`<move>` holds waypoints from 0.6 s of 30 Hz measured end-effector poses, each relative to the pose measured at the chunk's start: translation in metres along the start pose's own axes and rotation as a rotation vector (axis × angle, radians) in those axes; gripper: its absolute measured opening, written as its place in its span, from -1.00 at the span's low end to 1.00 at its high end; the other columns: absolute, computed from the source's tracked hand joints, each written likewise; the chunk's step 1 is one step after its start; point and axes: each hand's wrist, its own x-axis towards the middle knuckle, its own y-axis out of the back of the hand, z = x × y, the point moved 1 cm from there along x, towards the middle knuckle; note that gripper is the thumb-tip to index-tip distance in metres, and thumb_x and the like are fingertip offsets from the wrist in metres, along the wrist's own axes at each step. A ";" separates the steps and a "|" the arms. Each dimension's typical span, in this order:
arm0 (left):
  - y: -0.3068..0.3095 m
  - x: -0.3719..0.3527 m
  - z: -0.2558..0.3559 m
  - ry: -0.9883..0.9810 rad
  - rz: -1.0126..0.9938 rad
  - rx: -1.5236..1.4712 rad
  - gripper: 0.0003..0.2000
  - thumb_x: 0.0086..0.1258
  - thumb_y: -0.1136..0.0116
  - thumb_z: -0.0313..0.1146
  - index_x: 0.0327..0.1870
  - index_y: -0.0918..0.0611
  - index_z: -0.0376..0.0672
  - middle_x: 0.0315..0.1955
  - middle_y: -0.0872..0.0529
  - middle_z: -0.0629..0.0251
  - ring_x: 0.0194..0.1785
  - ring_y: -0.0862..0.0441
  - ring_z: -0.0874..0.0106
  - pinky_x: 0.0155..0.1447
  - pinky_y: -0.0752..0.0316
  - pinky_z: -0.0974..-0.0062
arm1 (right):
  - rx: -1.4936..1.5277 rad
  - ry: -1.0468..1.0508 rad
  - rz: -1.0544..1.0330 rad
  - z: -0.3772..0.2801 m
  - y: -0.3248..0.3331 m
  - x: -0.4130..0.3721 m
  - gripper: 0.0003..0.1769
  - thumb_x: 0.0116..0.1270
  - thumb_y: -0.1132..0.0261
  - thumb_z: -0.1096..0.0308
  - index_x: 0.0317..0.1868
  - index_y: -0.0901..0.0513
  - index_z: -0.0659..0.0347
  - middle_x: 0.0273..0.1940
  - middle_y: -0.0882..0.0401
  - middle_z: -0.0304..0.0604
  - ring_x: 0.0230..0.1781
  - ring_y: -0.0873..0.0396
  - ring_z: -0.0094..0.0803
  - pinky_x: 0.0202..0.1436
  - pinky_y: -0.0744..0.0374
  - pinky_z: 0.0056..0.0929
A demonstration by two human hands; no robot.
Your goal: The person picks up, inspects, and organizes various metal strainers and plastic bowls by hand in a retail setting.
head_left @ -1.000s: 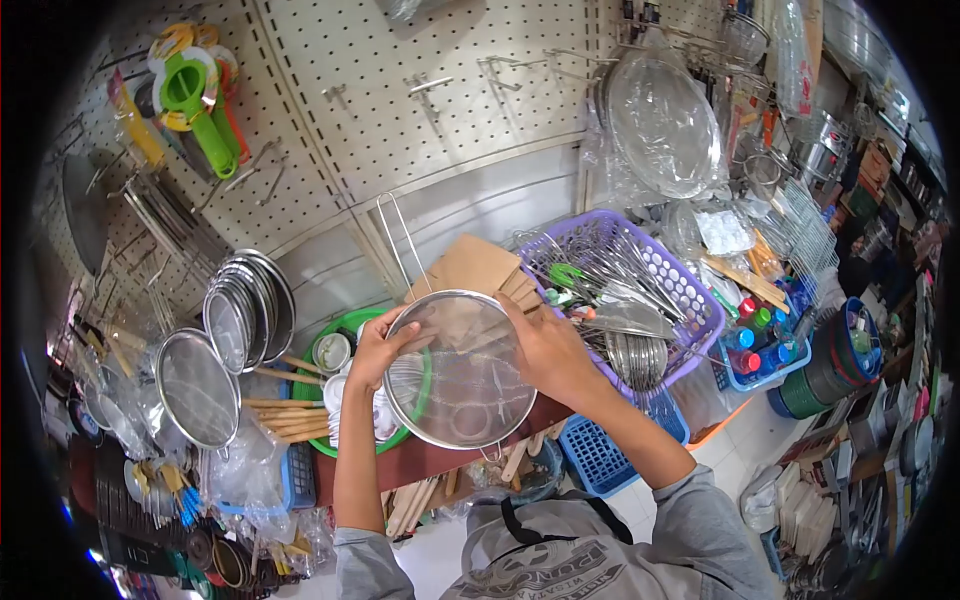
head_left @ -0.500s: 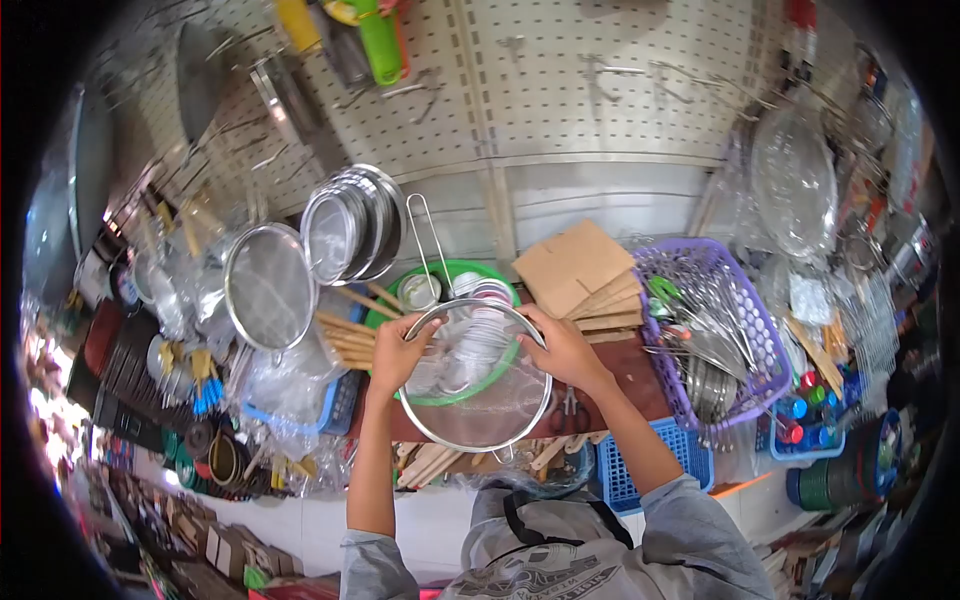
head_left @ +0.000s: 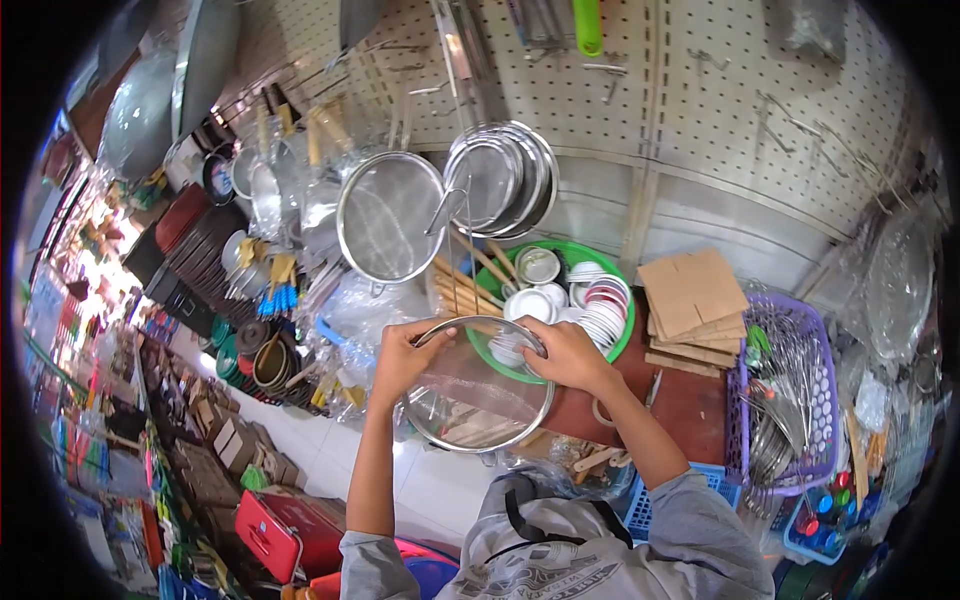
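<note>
Between my hands is a large round mesh strainer [head_left: 480, 405] with a shiny metal rim, its wire handle pointing away from me. My left hand [head_left: 405, 358] grips the rim at the left of the handle. My right hand [head_left: 568, 355] is closed on the rim at the right, partly over a green basin [head_left: 627, 335] of white lids or small dishes. Another mesh strainer [head_left: 390, 220] hangs just beyond, next to a nested row of strainers [head_left: 500, 180]. Wooden handles [head_left: 460, 290] lie behind the held strainer.
Flattened cardboard pieces [head_left: 692, 285] lie on the red-brown tabletop [head_left: 690, 405]. A purple basket [head_left: 825, 400] of metal utensils stands at the right. Below it are blue baskets [head_left: 640, 505]. A red box [head_left: 268, 530] sits on the floor at the left. Pegboard [head_left: 560, 110] backs the table.
The view has turned left, so the basin, cardboard and hanging strainers appear farther right. Both hands still hold the strainer, which has moved left over the table's edge.
</note>
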 end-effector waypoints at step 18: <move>0.084 0.002 -0.039 -0.038 -0.025 -0.031 -0.79 0.44 -0.45 -0.39 0.03 -0.85 -0.21 -0.27 -0.89 0.30 -0.25 -0.62 0.68 -0.16 -0.53 0.59 | 0.310 0.235 0.044 -0.078 -0.055 0.104 -0.68 0.51 -0.41 0.19 0.14 -0.75 0.17 -0.22 -0.85 -0.09 -0.22 -0.83 -0.32 -0.09 -0.71 -0.38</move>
